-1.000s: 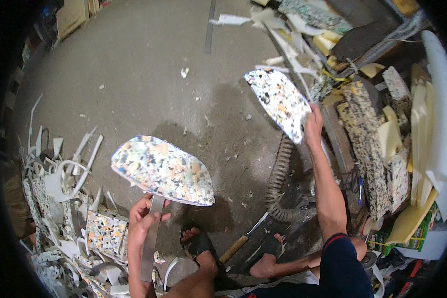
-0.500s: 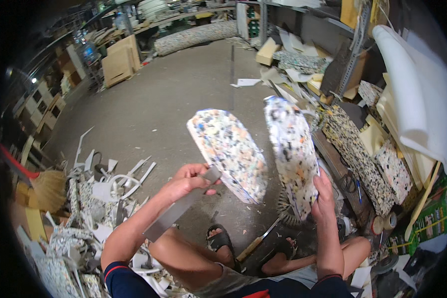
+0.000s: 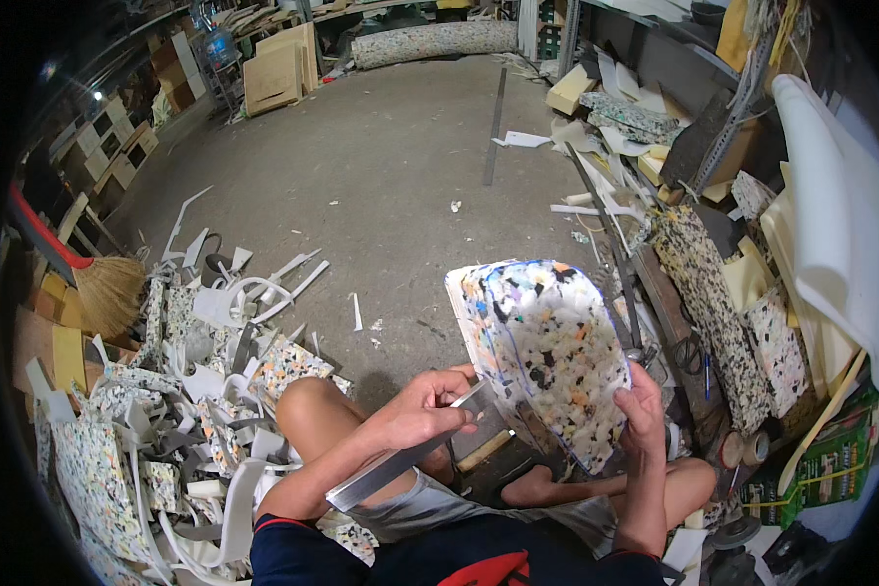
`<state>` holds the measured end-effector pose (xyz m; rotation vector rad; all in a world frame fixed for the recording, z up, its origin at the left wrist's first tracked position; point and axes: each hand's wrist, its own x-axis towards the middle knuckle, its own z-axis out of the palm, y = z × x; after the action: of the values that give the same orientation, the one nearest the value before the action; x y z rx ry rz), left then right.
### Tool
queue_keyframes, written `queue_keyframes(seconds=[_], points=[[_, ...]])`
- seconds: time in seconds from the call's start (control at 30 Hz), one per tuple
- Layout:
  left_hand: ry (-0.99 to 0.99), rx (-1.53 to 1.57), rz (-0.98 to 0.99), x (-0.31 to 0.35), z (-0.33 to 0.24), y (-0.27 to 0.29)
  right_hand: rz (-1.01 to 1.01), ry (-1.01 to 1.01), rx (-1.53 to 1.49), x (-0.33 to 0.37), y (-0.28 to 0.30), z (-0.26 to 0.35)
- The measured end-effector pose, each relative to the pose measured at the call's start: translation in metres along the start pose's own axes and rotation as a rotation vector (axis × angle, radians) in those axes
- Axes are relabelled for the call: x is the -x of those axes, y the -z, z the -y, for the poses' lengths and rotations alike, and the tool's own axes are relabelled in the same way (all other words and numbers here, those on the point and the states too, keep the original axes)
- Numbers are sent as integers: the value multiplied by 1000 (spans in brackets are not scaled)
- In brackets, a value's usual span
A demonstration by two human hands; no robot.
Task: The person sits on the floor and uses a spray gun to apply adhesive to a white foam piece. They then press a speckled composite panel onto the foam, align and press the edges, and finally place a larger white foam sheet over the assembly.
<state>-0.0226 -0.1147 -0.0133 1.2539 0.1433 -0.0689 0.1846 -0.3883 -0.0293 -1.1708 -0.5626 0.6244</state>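
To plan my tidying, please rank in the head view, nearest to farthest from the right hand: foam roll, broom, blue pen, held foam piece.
1. Held foam piece: in the right hand.
2. Blue pen: to the hand's right.
3. Broom: far left side.
4. Foam roll: at the far back.

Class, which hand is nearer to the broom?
Left. The left hand is right of the broom and lower in the picture; the right hand is farther right, gripping the foam.
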Motion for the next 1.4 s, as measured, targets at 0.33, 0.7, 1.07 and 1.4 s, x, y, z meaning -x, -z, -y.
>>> queue_keyframes(seconds=[0.33,0.7,1.07,1.4], points=[[-18,34,-38,-3,-5,-16,-30,1,-73,9,-2,-2],[-39,76,-35,-1,2,-13,-23,-14,-41,7,-8,-5],[-37,0,50,-5,16,1,-28,-56,57,3,-9,-4],[67,109,-120,-11,0,2,-63,-104,324,-21,-16,1]])
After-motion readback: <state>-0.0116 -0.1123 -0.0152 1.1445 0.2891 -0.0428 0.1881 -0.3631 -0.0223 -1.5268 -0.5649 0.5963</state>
